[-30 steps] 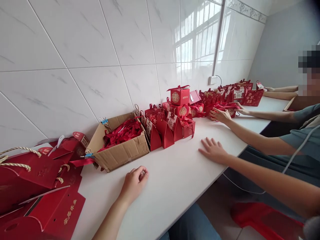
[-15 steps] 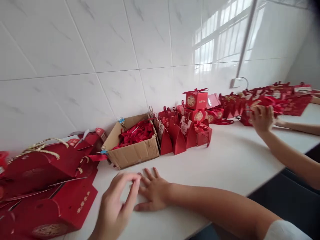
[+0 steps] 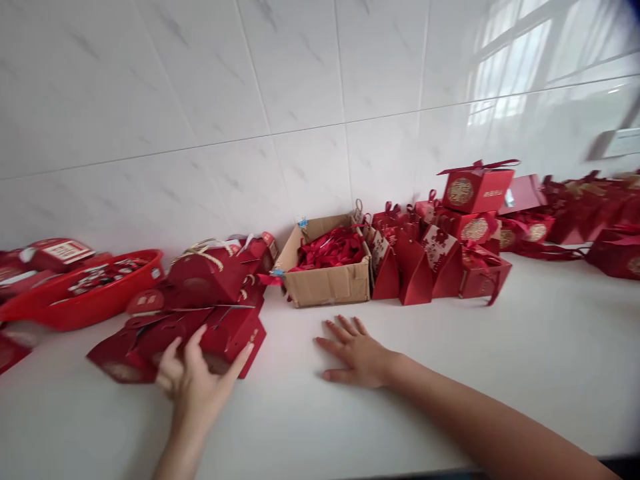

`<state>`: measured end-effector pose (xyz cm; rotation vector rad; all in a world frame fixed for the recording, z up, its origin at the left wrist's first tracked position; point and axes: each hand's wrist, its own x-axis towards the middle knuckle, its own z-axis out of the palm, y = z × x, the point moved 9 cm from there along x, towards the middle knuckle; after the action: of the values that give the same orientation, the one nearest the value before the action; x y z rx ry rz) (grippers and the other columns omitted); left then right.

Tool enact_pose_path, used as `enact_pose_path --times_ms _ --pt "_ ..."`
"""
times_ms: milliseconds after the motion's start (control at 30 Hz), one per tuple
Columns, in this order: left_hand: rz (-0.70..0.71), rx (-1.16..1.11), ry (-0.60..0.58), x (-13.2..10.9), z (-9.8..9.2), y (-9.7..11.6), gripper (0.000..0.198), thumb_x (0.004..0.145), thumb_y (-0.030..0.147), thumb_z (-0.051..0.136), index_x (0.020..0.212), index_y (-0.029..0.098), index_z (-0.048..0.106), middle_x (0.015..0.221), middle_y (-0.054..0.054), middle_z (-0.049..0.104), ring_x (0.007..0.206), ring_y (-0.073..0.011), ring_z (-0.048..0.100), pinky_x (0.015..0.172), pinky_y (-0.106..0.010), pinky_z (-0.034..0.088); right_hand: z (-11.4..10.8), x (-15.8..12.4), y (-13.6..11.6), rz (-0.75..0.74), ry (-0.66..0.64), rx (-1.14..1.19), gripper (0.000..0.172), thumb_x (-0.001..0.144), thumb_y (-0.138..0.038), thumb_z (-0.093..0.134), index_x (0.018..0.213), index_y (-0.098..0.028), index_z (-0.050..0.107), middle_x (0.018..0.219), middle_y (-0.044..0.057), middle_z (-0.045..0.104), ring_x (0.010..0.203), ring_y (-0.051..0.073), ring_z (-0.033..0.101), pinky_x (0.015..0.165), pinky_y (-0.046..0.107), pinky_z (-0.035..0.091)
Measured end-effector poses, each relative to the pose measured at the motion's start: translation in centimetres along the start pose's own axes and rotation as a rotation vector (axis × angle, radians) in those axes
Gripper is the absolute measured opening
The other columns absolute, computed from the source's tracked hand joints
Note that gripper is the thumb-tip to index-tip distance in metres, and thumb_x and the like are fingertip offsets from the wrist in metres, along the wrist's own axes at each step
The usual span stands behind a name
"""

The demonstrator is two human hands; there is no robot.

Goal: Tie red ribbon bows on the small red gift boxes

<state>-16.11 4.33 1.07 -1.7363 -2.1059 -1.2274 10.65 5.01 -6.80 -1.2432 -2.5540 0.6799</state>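
My left hand (image 3: 197, 373) is raised in front of a pile of dark red gift boxes (image 3: 200, 283) with gold cord handles. Its fingers are apart and bent, and I see nothing in them; whether they touch the nearest box I cannot tell. My right hand (image 3: 357, 353) lies flat on the white table (image 3: 430, 373), fingers spread, holding nothing. Just beyond it stands an open cardboard box (image 3: 327, 287) heaped with red ribbons (image 3: 333, 250).
Peaked red gift boxes (image 3: 415, 267) stand right of the cardboard box, with a cube-shaped red box (image 3: 477, 190) stacked on others behind. A red plastic basin (image 3: 100, 300) holding small printed items is at the left. A tiled wall (image 3: 300, 160) runs along the back.
My view has swung left, bringing the basin into sight and leaving the co-worker's hands outside it. My left hand has moved left to the gift boxes, its thumb and finger now spread.
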Motion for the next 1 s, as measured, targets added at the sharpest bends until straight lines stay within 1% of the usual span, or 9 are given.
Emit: enact_pose_path --times_ms 100,233,300,400,533,633,767,833,1000 --pt "-0.041 0.047 0.038 -0.8 -0.4 0.2 0.074 0.068 0.054 0.068 0.130 0.022 0.045 0.145 -0.016 0.015 0.139 -0.0391 0.017 0.111 -0.056 0.022 0.3 -0.2 0.1 0.004 -0.010 -0.006 0.078 0.084 -0.072 0.033 0.148 -0.028 0.027 0.158 0.011 0.007 0.144 0.035 -0.005 0.113 0.057 -0.002" --pt "-0.043 0.008 0.010 -2.3 -0.7 -0.2 0.069 0.073 0.051 0.065 0.133 0.025 0.045 0.148 -0.014 0.006 0.142 -0.0383 0.008 0.110 -0.056 0.024 0.5 -0.2 0.3 0.010 0.005 -0.010 0.075 0.084 -0.071 0.036 0.147 -0.029 0.030 0.158 0.010 0.011 0.144 0.035 -0.001 0.114 0.057 0.000" --pt "-0.019 0.052 0.045 -3.2 -1.2 0.2 0.065 0.073 0.051 0.065 0.131 0.025 0.049 0.147 -0.014 0.010 0.140 -0.0419 0.009 0.110 -0.060 0.021 0.6 -0.2 0.6 0.015 0.025 0.003 0.073 0.085 -0.068 0.039 0.146 -0.027 0.034 0.157 0.011 0.015 0.145 0.035 0.002 0.114 0.057 0.002" --pt "0.082 0.036 0.030 -4.8 -1.4 1.9 0.063 0.074 0.050 0.065 0.130 0.024 0.052 0.138 -0.014 0.026 0.133 -0.0400 0.027 0.109 -0.059 0.024 0.3 -0.1 1.1 0.021 0.101 0.072 0.070 0.087 -0.059 0.045 0.145 -0.022 0.035 0.155 0.014 0.022 0.144 0.034 0.010 0.115 0.056 0.005" --pt "0.230 -0.248 -0.248 -6.8 0.6 5.6 0.063 0.081 0.044 0.059 0.139 0.027 0.040 0.136 -0.012 0.033 0.132 -0.0303 0.036 0.109 -0.049 0.033 -1.6 -0.6 1.6 0.033 0.336 0.395 0.053 0.091 -0.045 0.039 0.139 -0.020 0.042 0.146 0.013 0.041 0.137 0.026 0.034 0.114 0.049 0.024" --pt "0.285 -0.419 -0.545 -8.1 3.2 8.8 0.063 0.088 0.040 0.052 0.146 0.033 0.026 0.150 -0.009 0.026 0.141 -0.0274 0.025 0.114 -0.046 0.027 -4.2 -2.0 2.5 0.057 0.621 0.670 0.041 0.094 -0.044 0.032 0.122 -0.022 0.052 0.132 0.011 0.054 0.125 0.023 0.047 0.107 0.043 0.036" --pt "0.220 -0.595 -0.828 -8.7 6.6 11.7 0.065 0.094 0.044 0.039 0.150 0.034 0.008 0.160 -0.005 0.011 0.146 -0.0253 0.011 0.115 -0.046 0.024 -8.4 -5.1 3.8 0.040 1.041 0.703 0.030 0.091 -0.042 0.039 0.105 -0.021 0.055 0.114 0.010 0.058 0.114 0.024 0.051 0.100 0.042 0.039" --pt "0.224 -0.654 -0.786 -7.4 7.1 13.0 0.062 0.095 0.045 0.035 0.150 0.031 0.012 0.159 -0.007 0.013 0.146 -0.0256 0.012 0.113 -0.047 0.027 -9.3 -5.8 4.6 0.042 1.123 0.717 0.026 0.089 -0.040 0.040 0.099 -0.021 0.055 0.106 0.009 0.059 0.104 0.023 0.054 0.094 0.041 0.043" --pt "0.360 -0.604 -0.345 -0.4 4.5 18.0 0.042 0.090 0.040 0.044 0.125 0.018 0.052 0.132 -0.013 0.054 0.126 -0.0239 0.048 0.106 -0.040 0.036 -9.1 -5.2 6.7 0.123 1.082 0.772 0.022 0.086 -0.038 0.040 0.094 -0.021 0.052 0.099 0.008 0.058 0.095 0.024 0.054 0.088 0.041 0.045"
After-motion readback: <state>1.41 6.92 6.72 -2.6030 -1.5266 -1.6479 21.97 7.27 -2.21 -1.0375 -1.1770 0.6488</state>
